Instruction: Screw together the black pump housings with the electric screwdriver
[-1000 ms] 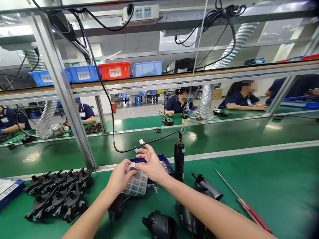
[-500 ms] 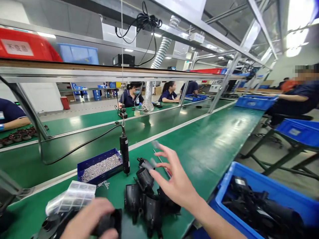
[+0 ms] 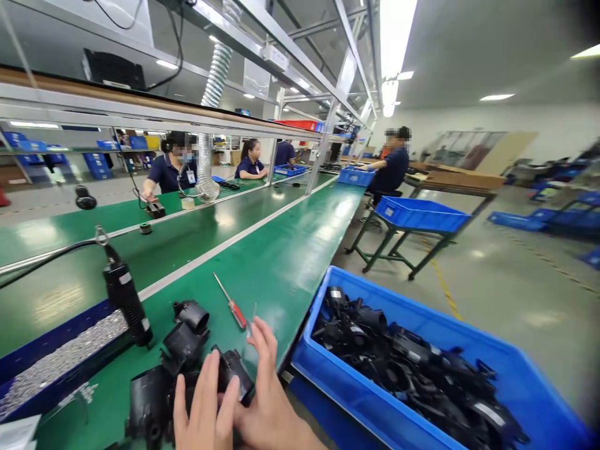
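Note:
My left hand [image 3: 206, 409] is low in the picture, fingers spread and stretched up in front of several black plastic housings [image 3: 149, 400]. Close beside it on the right is my right hand [image 3: 269, 390], its lower part partly overlapped by the left. A small clear film piece [image 3: 250, 326] sticks out at the right fingertips. One black housing [image 3: 233, 373] lies between and behind the hands; whether either hand touches it is hard to tell. A screwdriver with a red handle [image 3: 237, 314] lies just beyond the right fingertips.
A black electric screwdriver [image 3: 126, 303] hangs over a blue tray of small metal screws [image 3: 9, 365]. Right of the bench edge stands a blue crate [image 3: 422, 412] full of black parts. Another blue crate [image 3: 422, 215] rests on a stand. Co-workers [image 3: 174, 165] sit along the line.
The view has swung to the right, bringing the blue crate fully in. My left hand has left the dark part it was at and come up next to my right hand by the housings.

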Available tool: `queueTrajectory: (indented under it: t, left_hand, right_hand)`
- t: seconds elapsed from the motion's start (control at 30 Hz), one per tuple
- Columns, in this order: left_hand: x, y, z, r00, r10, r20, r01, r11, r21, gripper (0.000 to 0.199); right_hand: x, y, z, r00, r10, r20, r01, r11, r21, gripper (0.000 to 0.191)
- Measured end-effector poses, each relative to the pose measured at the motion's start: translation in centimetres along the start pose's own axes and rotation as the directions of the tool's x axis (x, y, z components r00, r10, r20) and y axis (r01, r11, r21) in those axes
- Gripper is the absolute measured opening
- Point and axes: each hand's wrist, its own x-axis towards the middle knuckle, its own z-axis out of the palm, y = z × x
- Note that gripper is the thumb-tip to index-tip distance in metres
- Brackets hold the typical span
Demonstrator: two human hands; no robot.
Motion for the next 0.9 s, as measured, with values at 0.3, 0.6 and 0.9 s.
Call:
queueTrajectory:
  t: [0.3, 0.6, 0.9]
  left_hand:
    - [1.9, -1.2, 0.1, 0.999, -0.044, -0.028, 0.039, 0.986, -0.162, 0.077]
    - [1.2, -1.3, -0.4, 0.998, -0.058, 0.011, 0.059, 0.970, -0.236, 0.068]
    - [1.7, -0.8, -1.2, 0.997, -0.049, 0.062, 0.063, 0.967, -0.246, 0.066]
  right_hand:
    - [1.3, 0.0, -4.7, 0.966, 0.247, 0.075, -0.242, 0.761, 0.602, 0.084]
    - [1.6, 0.0, -4.4, 0.941, 0.180, 0.286, -0.312, 0.787, 0.532, 0.089]
    - [1.7, -1.0, -4.7, 0.929, 0.174, 0.328, -0.312, 0.845, 0.434, 0.091]
